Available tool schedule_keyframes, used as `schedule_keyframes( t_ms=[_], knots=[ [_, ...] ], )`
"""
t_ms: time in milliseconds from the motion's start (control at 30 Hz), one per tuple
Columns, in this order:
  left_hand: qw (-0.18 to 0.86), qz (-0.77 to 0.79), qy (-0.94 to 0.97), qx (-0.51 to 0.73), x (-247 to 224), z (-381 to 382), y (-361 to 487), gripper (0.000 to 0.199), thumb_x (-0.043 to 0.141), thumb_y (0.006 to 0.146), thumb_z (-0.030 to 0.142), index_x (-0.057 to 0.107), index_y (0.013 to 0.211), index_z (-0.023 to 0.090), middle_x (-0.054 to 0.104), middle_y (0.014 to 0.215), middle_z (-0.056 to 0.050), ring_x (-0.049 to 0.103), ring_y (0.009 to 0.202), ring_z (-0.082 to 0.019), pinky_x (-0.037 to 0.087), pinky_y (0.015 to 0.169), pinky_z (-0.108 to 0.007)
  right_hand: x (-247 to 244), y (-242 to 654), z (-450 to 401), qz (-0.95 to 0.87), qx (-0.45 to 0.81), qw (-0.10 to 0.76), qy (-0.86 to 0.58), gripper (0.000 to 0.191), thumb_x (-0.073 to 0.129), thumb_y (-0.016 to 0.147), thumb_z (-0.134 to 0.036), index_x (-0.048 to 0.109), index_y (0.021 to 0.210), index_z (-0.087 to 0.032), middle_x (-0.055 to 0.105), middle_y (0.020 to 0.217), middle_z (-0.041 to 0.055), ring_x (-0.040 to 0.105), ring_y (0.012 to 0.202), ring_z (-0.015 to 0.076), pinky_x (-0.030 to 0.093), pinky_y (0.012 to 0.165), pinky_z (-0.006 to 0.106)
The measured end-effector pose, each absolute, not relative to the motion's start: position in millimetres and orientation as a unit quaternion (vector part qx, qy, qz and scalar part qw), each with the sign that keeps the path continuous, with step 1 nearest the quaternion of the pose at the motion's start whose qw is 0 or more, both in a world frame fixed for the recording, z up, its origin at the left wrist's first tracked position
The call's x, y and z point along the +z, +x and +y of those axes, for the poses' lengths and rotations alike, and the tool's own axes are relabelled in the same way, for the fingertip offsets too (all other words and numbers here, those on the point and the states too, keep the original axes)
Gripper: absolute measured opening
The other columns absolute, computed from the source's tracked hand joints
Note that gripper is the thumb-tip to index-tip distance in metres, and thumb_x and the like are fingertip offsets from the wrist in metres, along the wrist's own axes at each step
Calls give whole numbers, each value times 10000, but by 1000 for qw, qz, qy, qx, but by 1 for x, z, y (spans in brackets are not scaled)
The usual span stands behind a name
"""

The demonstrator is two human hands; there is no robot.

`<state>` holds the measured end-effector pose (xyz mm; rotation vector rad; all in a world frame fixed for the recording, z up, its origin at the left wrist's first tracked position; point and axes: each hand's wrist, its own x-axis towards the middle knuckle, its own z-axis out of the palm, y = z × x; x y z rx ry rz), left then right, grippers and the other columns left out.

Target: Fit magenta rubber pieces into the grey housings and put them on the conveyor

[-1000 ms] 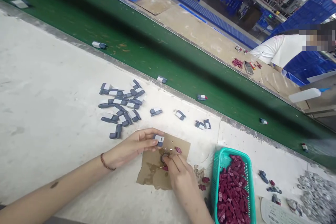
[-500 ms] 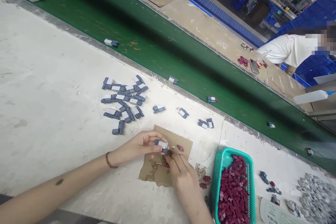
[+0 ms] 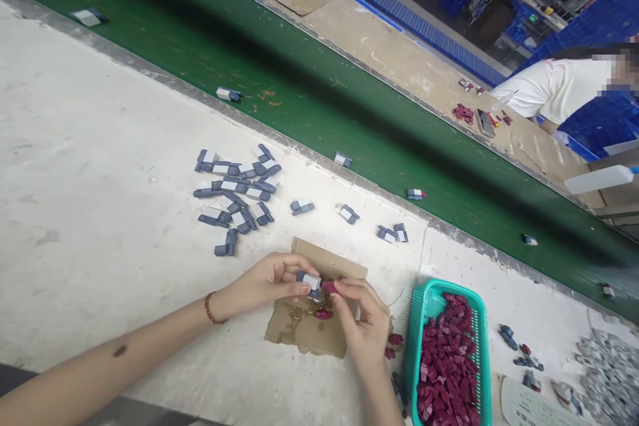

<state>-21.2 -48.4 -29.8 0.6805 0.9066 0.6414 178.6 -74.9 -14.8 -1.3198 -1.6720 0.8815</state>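
My left hand [image 3: 279, 279] pinches a small blue-grey plastic part with a light grey block [image 3: 311, 281] between thumb and fingers, above a piece of brown cardboard [image 3: 307, 338]. Close to its right, my right hand [image 3: 367, 319] grips a small dark red plastic piece [image 3: 329, 287] at the fingertips. Just below the two parts sits a small round dish with a ridged edge [image 3: 319, 299], partly covered by them. Another dark red piece [image 3: 323, 314] lies on the wet-stained cardboard beside it.
A green basket [image 3: 414, 319] of red pieces stands at right, with a pile of grey parts [image 3: 609, 366] beyond. Several blue-grey parts [image 3: 234, 190] lie on the white table. A green conveyor belt [image 3: 279, 120] carries more; across it is a person in a white sleeve [image 3: 539, 90].
My right hand has drawn back from the cardboard and turned, and the red piece now shows in its fingertips. My left hand stays nearly still. Parts on the belt have moved right.
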Motion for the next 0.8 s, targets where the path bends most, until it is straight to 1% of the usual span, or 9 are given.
schedule_keyframes(
  t_ms=[233, 400, 467, 567, 633, 700, 800],
  knots=[
    [792, 427, 314, 303, -33, -51, -20, 365, 847, 621, 386, 674, 852, 162, 700, 678, -4, 651, 636, -155, 509, 596, -250, -14, 171, -76, -671, 348, 409, -511, 132, 618, 870, -174, 742, 873, -218, 742, 843, 58, 708, 784, 185, 587, 704, 300],
    [781, 432, 320, 319, -38, -53, -20, 365, 854, 609, 398, 684, 819, 152, 734, 777, -47, 681, 704, -179, 546, 657, -274, -14, 168, -77, -704, 327, 416, -473, 192, 566, 900, -133, 739, 924, -211, 730, 848, 65, 695, 795, 177, 583, 740, 306],
    [774, 432, 333, 323, -37, -53, -20, 356, 847, 619, 401, 688, 823, 157, 738, 792, -54, 684, 721, -190, 556, 680, -292, -14, 168, -77, -698, 340, 412, -477, 189, 573, 900, -143, 745, 928, -215, 732, 858, 67, 697, 801, 176, 584, 743, 302],
    [757, 440, 357, 325, -34, -54, -19, 339, 838, 627, 402, 699, 828, 167, 741, 806, -56, 677, 723, -197, 558, 674, -296, -15, 168, -78, -645, 392, 421, -503, 132, 624, 877, -192, 751, 909, -214, 739, 856, 62, 706, 773, 171, 592, 676, 267],
    [741, 453, 378, 321, -31, -55, -18, 329, 834, 629, 403, 713, 827, 171, 742, 808, -61, 667, 696, -200, 553, 643, -293, -15, 167, -80, -607, 415, 439, -517, 98, 656, 859, -226, 751, 852, -208, 740, 830, 58, 708, 737, 166, 587, 621, 245],
    [721, 468, 403, 314, -28, -57, -18, 315, 827, 630, 408, 729, 828, 182, 747, 819, -69, 660, 673, -207, 550, 619, -296, -15, 165, -83, -596, 411, 452, -522, 112, 665, 856, -249, 746, 795, -203, 735, 802, 53, 704, 724, 165, 586, 638, 253],
    [687, 491, 444, 299, -24, -59, -17, 289, 815, 628, 413, 749, 823, 211, 755, 832, -74, 662, 689, -232, 544, 619, -303, -12, 162, -88, -612, 384, 450, -526, 143, 636, 879, -259, 742, 802, -202, 728, 787, 47, 697, 749, 168, 579, 710, 279]
  ],
)
